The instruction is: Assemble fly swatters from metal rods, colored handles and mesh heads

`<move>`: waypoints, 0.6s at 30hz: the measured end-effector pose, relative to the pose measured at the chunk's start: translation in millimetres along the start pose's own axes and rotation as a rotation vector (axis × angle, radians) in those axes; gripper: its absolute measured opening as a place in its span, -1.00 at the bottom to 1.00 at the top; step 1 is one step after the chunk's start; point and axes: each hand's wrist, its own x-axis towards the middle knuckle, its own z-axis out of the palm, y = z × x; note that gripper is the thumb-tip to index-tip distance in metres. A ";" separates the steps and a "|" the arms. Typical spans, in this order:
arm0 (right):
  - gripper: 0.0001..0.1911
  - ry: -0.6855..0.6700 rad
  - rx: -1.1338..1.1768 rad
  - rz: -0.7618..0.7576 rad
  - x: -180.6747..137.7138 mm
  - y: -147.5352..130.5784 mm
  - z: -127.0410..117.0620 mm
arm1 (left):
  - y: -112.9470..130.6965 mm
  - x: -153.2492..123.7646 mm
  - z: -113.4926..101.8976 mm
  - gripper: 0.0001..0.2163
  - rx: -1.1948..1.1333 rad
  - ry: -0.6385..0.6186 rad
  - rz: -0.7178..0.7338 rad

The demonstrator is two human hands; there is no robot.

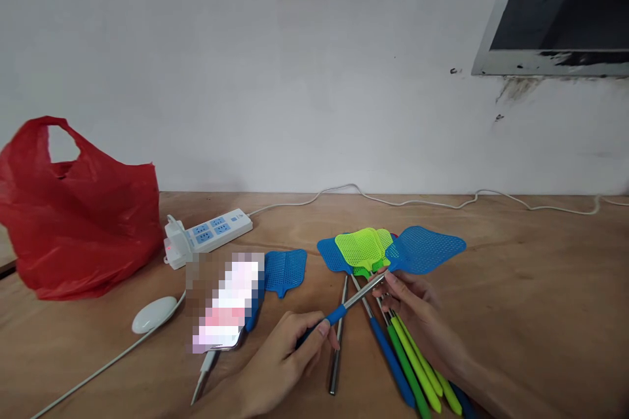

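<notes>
A fly swatter with a blue mesh head (431, 250) and a metal rod (363, 291) is held slantwise above the table. My left hand (289, 353) is closed round its blue handle (335, 316). At the rod's upper end, my right hand (417, 301) pinches the metal close to the mesh head. Beneath lie several more swatters, with a yellow-green head (361, 249) on top and a green handle (407, 370) and blue handle (390, 357) fanned toward me. A loose metal rod (336, 360) rests beside my left hand. Some handles are partly hidden by my right arm.
A separate blue mesh head (285, 270) lies beside a lit, blurred phone (230, 301) on a cable. Farther left are a white power strip (211, 232), a white mouse-shaped object (154, 315) and a red plastic bag (83, 209). A white cord (407, 202) runs along the wall.
</notes>
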 end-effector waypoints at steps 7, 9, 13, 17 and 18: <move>-0.73 -0.072 -0.163 -0.066 -1.5 16.8 -4.7 | -5.9 3.1 3.9 -0.61 0.031 0.060 0.073; -0.74 -0.111 -0.224 -0.083 -3.0 19.7 -5.8 | -7.5 3.8 4.9 -0.62 0.032 0.058 0.078; -0.69 -0.098 -0.295 -0.114 -7.4 19.6 -3.8 | -6.0 4.5 4.2 -0.63 0.049 0.024 0.108; -0.67 -0.047 -0.273 -0.136 -6.3 18.0 -3.6 | -1.5 4.3 0.9 -0.61 0.080 0.004 0.117; -0.66 -0.023 -0.251 -0.138 -4.6 17.1 -4.3 | -0.9 4.1 0.2 -0.60 0.074 0.000 0.113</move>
